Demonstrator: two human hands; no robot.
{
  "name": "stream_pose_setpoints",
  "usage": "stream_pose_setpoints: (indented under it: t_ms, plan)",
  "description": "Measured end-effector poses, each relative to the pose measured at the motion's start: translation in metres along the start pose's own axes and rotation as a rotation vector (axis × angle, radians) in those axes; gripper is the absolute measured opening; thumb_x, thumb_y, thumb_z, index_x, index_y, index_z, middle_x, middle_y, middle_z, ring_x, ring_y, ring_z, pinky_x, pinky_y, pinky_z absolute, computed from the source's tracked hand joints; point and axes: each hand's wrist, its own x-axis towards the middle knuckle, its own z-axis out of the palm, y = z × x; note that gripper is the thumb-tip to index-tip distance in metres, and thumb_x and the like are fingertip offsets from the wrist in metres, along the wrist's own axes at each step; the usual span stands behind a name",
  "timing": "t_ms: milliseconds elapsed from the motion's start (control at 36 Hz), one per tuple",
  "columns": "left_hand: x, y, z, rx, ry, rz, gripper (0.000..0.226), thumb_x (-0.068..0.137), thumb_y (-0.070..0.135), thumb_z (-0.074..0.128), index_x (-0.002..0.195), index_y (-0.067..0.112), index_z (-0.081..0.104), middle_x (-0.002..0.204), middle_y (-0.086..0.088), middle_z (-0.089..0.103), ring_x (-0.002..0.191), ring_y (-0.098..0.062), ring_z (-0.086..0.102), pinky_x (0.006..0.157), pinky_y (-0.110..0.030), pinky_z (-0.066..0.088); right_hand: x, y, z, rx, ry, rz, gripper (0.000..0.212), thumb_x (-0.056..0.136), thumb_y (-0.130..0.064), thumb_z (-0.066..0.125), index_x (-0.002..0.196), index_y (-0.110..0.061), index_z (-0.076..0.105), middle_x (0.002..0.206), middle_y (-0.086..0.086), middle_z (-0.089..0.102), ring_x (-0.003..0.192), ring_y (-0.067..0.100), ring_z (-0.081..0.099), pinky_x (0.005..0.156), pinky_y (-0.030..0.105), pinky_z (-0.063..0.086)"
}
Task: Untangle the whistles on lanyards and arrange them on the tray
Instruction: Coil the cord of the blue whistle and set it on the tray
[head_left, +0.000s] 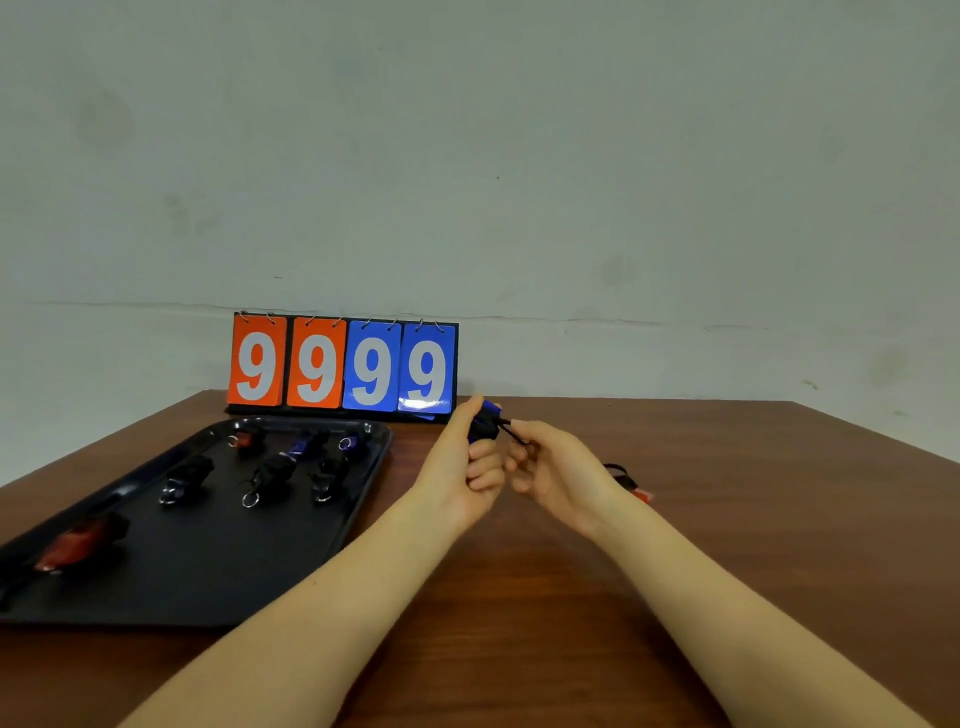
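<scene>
Left hand (462, 467) clamps a blue whistle (485, 418) above the worktop (675, 519), long axis tilted up-right; right hand (550, 467) fingers pinch its black lanyard (514, 432).

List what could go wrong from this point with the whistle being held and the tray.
1. The left hand holds the blue whistle while the right hand pinches its black cord; a hard pull may tighten a knot or slip the whistle loose.
2. The tray is already crowded at the far end; setting this one there may disturb the whistles lying there.
3. The red whistle behind the right wrist may be overlooked.
</scene>
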Motion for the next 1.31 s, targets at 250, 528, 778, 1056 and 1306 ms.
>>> stream_pose_setpoints:
  t_ms: [250,528,778,1056,1306]
  plan:
    - [0.004,0.008,0.002,-0.034,0.023,-0.130,0.048,0.085,0.040,0.065,0.055,0.015,0.039,0.046,0.007,0.025,0.033,-0.006,0.021,0.032,-0.015,0.016,0.001,0.002,0.001,0.253,0.060,-0.173,0.006,0.087,-0.015,0.057,0.084,-0.011,0.054,0.078,0.000,0.058,0.074,0.012,0.055,0.059,0.022,0.041]
    - [-0.002,0.009,0.006,-0.117,-0.104,-0.042,0.023,0.084,0.026,0.059,0.072,0.012,0.045,0.053,0.005,0.026,0.038,-0.007,0.027,0.036,-0.015,0.022,0.001,-0.005,0.000,0.201,0.064,-0.208,0.021,0.099,-0.013,0.046,0.077,-0.013,0.047,0.059,-0.004,0.041,0.050,0.007,0.034,0.045,0.018,0.030]
    - [-0.004,0.012,0.006,0.076,-0.088,-0.020,0.017,0.093,0.026,0.053,0.101,0.011,0.055,0.052,0.006,0.029,0.039,-0.006,0.031,0.036,-0.014,0.026,-0.001,-0.008,0.002,0.391,0.072,-0.136,0.015,0.097,-0.011,0.046,0.091,-0.005,0.059,0.075,0.001,0.057,0.066,0.009,0.051,0.051,0.019,0.042]
    - [0.001,0.004,0.003,0.086,-0.048,0.003,0.021,0.094,0.027,0.055,0.105,0.010,0.060,0.051,0.006,0.031,0.039,-0.005,0.032,0.035,-0.015,0.027,-0.003,-0.010,0.000,-0.080,0.104,-0.250,0.017,0.095,-0.008,0.045,0.079,-0.009,0.049,0.071,0.003,0.046,0.053,0.011,0.033,0.049,0.025,0.026]
    - [0.004,0.003,-0.006,0.390,-0.045,0.093,0.030,0.097,0.029,0.052,0.118,0.009,0.057,0.053,0.005,0.039,0.044,-0.007,0.036,0.039,-0.017,0.030,-0.006,-0.004,-0.003,-0.928,0.200,-0.475,0.015,0.096,-0.016,0.051,0.082,-0.021,0.049,0.069,-0.001,0.048,0.054,0.002,0.036,0.054,0.012,0.036]
